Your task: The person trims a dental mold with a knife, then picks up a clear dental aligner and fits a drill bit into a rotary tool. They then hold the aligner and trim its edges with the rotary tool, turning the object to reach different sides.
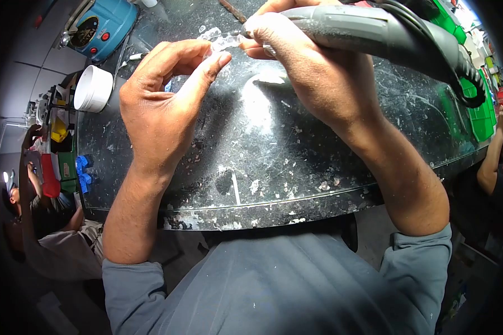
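Observation:
My left hand (165, 92) pinches a clear plastic dental aligner (224, 42) between thumb and fingers near the top of the view. My right hand (313, 61) is wrapped round a thick grey rotary handpiece (352, 25), which slants down to the left. The handpiece's tip end is right at the aligner's right side, where the right fingertips also come close. A black coiled cable (472, 92) hangs from the handpiece's back end. Part of the aligner is hidden behind the left fingers.
Below my hands lies a black speckled worktop (274, 167) with white debris. A blue control box (103, 28) and a white tub (94, 89) stand at the left, near a crumpled blue item (83, 173). Green bins (480, 117) line the right. Other people (39, 206) sit at both sides.

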A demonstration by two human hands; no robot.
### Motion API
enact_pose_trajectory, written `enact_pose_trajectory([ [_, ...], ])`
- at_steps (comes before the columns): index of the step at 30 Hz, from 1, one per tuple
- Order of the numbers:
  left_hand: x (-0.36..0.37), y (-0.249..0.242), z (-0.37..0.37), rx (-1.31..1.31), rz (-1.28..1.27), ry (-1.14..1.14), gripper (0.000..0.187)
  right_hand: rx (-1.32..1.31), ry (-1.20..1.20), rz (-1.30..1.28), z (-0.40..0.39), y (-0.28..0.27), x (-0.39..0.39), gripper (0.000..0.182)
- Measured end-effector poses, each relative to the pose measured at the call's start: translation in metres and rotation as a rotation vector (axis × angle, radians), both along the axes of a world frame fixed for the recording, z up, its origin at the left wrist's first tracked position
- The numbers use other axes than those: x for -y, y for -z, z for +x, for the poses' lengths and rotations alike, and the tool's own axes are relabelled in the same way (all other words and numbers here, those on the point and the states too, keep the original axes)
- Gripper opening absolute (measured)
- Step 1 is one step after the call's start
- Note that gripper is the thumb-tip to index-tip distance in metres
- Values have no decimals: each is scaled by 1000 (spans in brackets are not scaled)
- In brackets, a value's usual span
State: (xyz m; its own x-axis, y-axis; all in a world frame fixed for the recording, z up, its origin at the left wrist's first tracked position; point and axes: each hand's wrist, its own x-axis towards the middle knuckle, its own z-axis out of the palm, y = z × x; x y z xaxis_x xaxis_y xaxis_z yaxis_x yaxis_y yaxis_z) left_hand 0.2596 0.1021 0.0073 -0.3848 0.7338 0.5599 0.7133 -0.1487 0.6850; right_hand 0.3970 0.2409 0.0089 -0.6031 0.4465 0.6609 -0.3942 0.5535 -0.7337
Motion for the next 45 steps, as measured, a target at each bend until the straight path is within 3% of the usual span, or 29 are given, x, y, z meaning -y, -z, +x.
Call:
enact_pose_trajectory([
  [2,-2,1,0,12,30,-10,16,-16,2,-9,2,-2,0,14],
  [4,-2,2,-1,40,59,7,17,178,49,-164,9,-11,3,14],
  [7,3,-1,1,27,-28,-6,18,163,141,-157,14,-20,15,15],
  [10,-2,2,0,55,57,-1,17,112,130,-40,5,-4,2,14],
  [14,-1,2,0,35,53,-1,17,131,79,-118,6,-9,6,15],
  [16,-1,1,-1,9,47,-1,17,198,190,-38,12,-24,17,14],
  [26,0,0,0,-29,49,6,17,40,81,107,1,-1,-2,15],
  [28,0,0,1,-21,38,-1,17,81,-24,-120,1,-2,1,15],
  [29,0,0,1,-21,38,-1,17,82,-23,-121,3,-4,3,15],
  [31,0,1,0,-25,54,16,17,59,71,128,5,-7,7,16],
  [32,0,1,0,-25,54,16,17,59,71,128,4,-6,6,16],
  [34,0,0,0,-32,56,12,16,45,-47,-129,-1,0,2,16],
  [37,0,1,-1,-35,59,16,17,42,32,52,-1,-1,-2,15],
  [45,0,0,-2,-109,54,18,17,45,23,35,0,-2,-1,15],
])
